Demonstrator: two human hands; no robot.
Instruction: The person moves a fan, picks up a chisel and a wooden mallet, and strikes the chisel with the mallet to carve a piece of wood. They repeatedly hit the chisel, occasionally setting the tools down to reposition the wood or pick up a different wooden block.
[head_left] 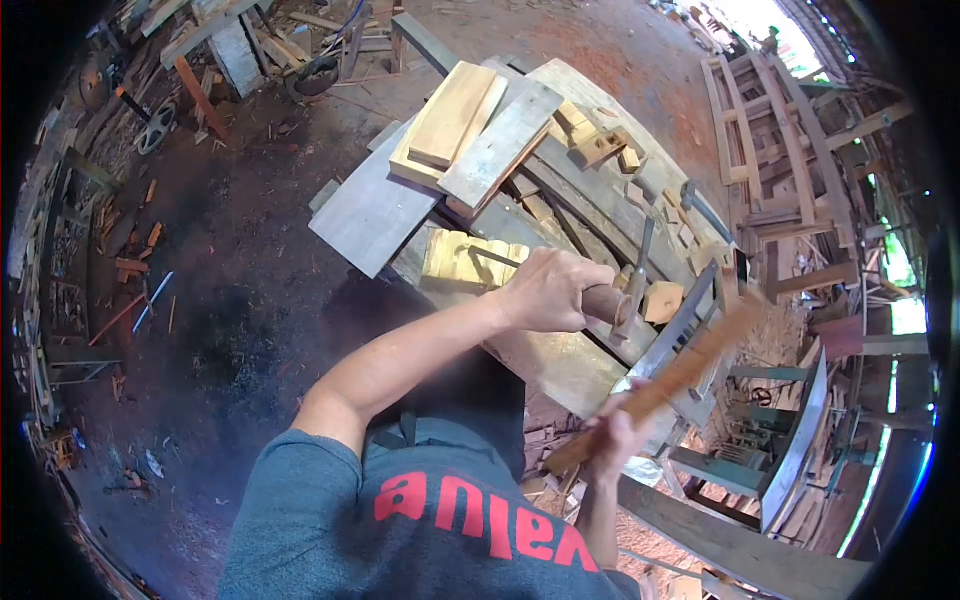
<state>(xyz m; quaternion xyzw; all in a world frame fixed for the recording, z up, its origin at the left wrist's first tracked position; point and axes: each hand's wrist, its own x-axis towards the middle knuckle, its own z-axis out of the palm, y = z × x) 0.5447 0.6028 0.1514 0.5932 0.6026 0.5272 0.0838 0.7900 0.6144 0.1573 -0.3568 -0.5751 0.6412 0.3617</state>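
My left hand [555, 290] is closed around a chisel, whose round wooden handle [606, 304] sticks out to the right of my fist. Its thin dark blade [492, 257] reaches left over a carved yellow wood block [447, 260] lying on the bench. In my right hand [615, 437] is a long brown wooden stick [665, 393], slanting up to the right. Motion smears its far end, which is apart from the chisel handle. The chisel's tip against the block cannot be made out clearly.
Planks [450, 115] are stacked at the bench's far left. Several small wood offcuts [600, 147], another long tool [643, 250] and a hammer-like tool [708, 210] lie on the bench [560, 372]. Wooden frames [775, 140] stand at the right.
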